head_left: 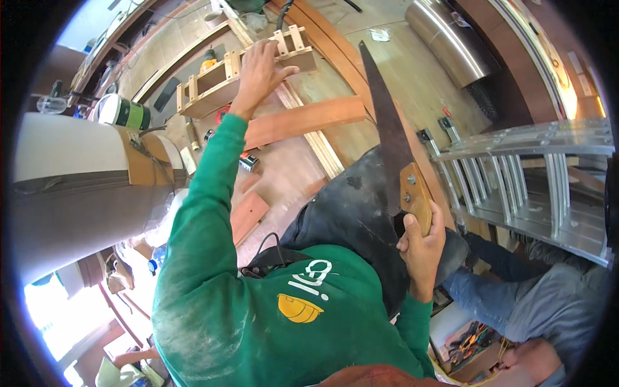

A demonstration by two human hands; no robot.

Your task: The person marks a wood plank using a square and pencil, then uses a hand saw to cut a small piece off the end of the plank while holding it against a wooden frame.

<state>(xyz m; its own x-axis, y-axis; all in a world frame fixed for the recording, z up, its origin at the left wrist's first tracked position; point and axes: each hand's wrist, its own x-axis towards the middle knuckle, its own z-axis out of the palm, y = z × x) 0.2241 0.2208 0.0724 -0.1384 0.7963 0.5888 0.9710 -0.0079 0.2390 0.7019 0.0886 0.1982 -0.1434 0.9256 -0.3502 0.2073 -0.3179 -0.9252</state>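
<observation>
My right hand (422, 245) is closed round the wooden handle (414, 190) of a handsaw, whose long dark blade (387, 116) points upward over a black cloth or apron (348, 219) at my waist. My left hand (261, 71) is stretched forward with thumb and fingers apart, at a slatted wooden piece (213, 93); I cannot tell whether it touches it. Beneath that arm a reddish board (306, 119) lies across a pale timber batten (319, 151). A yellow tool (208, 64) lies behind the slatted piece.
A large white roll (77, 161) and a bucket (122, 113) are at left. An aluminium ladder (522, 180) lies along the right, below a steel cylinder (451, 45). Another person (529, 303) is close at lower right, beside a tray of tools (471, 342). Short boards (248, 213) lie near me.
</observation>
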